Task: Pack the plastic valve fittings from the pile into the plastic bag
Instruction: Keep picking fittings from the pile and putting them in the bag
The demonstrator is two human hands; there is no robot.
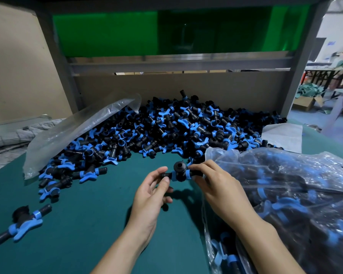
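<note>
A black valve fitting with blue rings (179,172) is held above the green table between both hands. My left hand (153,196) pinches its left stub end with thumb and fingers. My right hand (219,184) grips its right end. Behind them a large pile of black and blue fittings (176,129) spreads across the table's back. A clear plastic bag (289,194) holding several fittings lies to the right, under my right forearm.
An empty clear bag (71,133) lies over the pile's left side. One loose fitting (23,222) sits at the near left on the green table (91,214). A grey metal frame with a green panel (166,30) stands behind the pile.
</note>
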